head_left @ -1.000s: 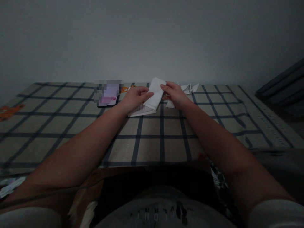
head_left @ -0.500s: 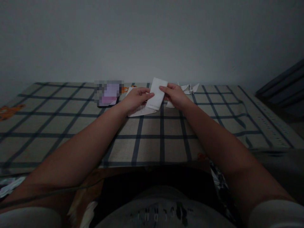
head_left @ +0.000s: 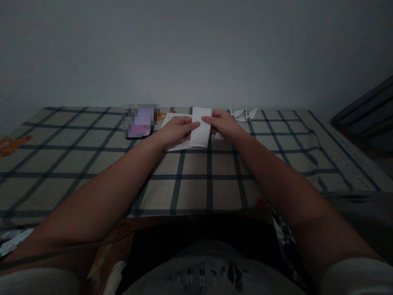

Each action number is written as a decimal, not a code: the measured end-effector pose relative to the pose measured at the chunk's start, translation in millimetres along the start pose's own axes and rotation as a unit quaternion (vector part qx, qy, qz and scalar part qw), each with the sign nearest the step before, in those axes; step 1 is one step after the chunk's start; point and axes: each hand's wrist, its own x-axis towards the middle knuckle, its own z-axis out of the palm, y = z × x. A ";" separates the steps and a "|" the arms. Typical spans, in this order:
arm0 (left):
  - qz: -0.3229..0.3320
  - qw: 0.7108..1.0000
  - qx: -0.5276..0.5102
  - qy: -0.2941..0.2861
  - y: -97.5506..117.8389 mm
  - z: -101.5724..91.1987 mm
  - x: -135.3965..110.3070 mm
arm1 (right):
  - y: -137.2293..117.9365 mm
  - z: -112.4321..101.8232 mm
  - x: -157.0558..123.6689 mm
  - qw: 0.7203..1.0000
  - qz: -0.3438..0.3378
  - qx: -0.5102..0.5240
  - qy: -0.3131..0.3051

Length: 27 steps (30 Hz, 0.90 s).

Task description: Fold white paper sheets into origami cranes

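Between my hands is a folded white sheet of paper (head_left: 201, 133), a narrow rectangle held nearly upright. My left hand (head_left: 176, 131) pinches its left edge, thumb on the near face. On the opposite edge my right hand (head_left: 225, 124) grips it, thumb also on the near face; the fingers behind are partly hidden. Beneath and behind my left hand lies another white paper (head_left: 176, 146) with faint marks. A bit of white paper shows under my right hand, mostly covered.
Folded paper cranes (head_left: 244, 114) sit beyond my right hand near the wall (head_left: 196, 49). A phone (head_left: 141, 123) with a lit purple screen lies at the left, partly blurred. A checked cloth (head_left: 193, 192) covers the table.
The folded paper has turned from a tilt to nearly straight and come slightly lower. Both hands keep their hold, and the right hand has shifted a little left.
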 end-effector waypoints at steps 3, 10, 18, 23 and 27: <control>0.001 1.000 0.002 -0.001 1.5 0.5 -0.9 | 1.0 -0.9 0.6 1.000 0.007 0.002 -0.005; 0.014 0.999 -0.032 0.011 -0.1 -7.0 3.8 | 0.1 -2.8 0.2 0.999 0.014 0.025 -0.030; 0.047 0.997 0.034 0.041 -1.9 -13.8 9.1 | -5.5 1.1 -0.8 0.999 0.040 -0.001 0.019; 0.051 0.998 0.041 0.027 0.6 -13.2 7.2 | -4.3 -2.0 -1.0 0.999 0.032 0.034 -0.010; 0.039 0.998 0.052 0.021 2.0 -12.6 5.3 | -4.5 -2.9 -2.2 0.998 0.021 0.064 -0.020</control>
